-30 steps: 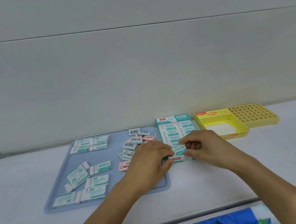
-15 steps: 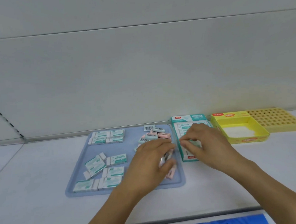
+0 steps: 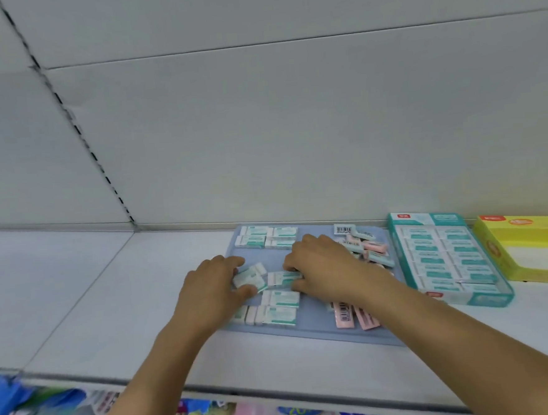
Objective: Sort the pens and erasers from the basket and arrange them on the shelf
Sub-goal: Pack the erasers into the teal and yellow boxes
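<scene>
Both my hands are down on the flat pale-blue plastic tray [image 3: 310,329] sitting on the white shelf [image 3: 87,295]. My left hand [image 3: 212,291] has its fingers curled round a white eraser in a teal-printed sleeve [image 3: 250,277], thumb under its near edge. My right hand [image 3: 322,268] pinches a second teal-sleeved eraser [image 3: 281,278] just beside the first one; most of that one is covered by my fingers.

Two more rows of the same erasers lie just in front, partly hidden under my left wrist. A tidy block of four [image 3: 268,237] sits at the tray's back edge. The loose heap of pink and teal small erasers [image 3: 371,249] is half behind my right hand and pretty blurry, can't count them. Right of the tray is the teal cardboard display box [image 3: 445,260] packed with erasers, then a yellow cardboard box [image 3: 528,248], cut off by the frame edge.
</scene>
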`<state>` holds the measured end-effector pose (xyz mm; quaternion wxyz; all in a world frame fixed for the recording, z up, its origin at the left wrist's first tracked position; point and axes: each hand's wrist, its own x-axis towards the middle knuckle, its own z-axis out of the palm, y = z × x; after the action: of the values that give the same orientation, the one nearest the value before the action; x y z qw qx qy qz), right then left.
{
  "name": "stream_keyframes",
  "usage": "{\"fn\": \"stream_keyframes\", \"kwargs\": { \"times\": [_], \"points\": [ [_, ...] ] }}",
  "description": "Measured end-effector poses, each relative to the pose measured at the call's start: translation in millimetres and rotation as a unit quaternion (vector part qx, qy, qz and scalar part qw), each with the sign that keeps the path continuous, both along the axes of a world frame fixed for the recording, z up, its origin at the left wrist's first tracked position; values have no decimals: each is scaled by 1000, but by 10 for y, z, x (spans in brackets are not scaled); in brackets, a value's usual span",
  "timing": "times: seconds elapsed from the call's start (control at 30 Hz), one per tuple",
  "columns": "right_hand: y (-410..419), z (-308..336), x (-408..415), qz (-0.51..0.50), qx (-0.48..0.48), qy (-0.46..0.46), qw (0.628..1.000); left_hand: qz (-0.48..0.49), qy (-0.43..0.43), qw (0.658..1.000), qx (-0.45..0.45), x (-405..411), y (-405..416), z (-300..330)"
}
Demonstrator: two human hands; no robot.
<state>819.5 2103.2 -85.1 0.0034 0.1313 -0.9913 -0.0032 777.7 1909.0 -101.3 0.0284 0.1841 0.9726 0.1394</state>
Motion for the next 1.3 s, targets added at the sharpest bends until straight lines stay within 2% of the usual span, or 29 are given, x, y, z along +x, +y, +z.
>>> {"fn": "stream_keyframes", "kwargs": {
  "times": [0.17, 0.3, 0.47, 0.53, 0.6, 0.7, 0.83, 1.0, 1.17, 1.3],
  "points": [
    [-22, 3, -34, -6, -23, 8, 1000, 12, -20, 998, 57, -44, 48, 25],
    [85, 16, 69, -22, -89, 33, 995, 17, -4, 995, 96, -56, 63, 10],
    [256, 93, 324, -46, -219, 72, 972, 5, 40, 999, 35, -109, 155, -20],
    [381, 115, 464, -63, -256, 80, 961, 9, 70, 997, 42, -116, 197, -31],
    [574, 137, 633, -82, -284, 90, 951, 17, 77, 991, 103, -106, 265, -12],
    [986, 173, 952, -120, -308, 103, 938, 13, 17, 964, 265, -47, 476, 66],
    [1549, 203, 1352, -188, -267, 124, 937, -18, -94, 897, 430, 144, 859, 177],
    [1904, 204, 1598, -239, -163, 81, 954, -51, -200, 841, 500, 387, 1290, 258],
    [1908, 190, 1591, -238, -89, 16, 967, -82, -252, 818, 510, 567, 1500, 305],
    [1877, 204, 1569, -240, -88, -5, 967, -85, -263, 814, 510, 614, 1548, 277]
  ]
}}
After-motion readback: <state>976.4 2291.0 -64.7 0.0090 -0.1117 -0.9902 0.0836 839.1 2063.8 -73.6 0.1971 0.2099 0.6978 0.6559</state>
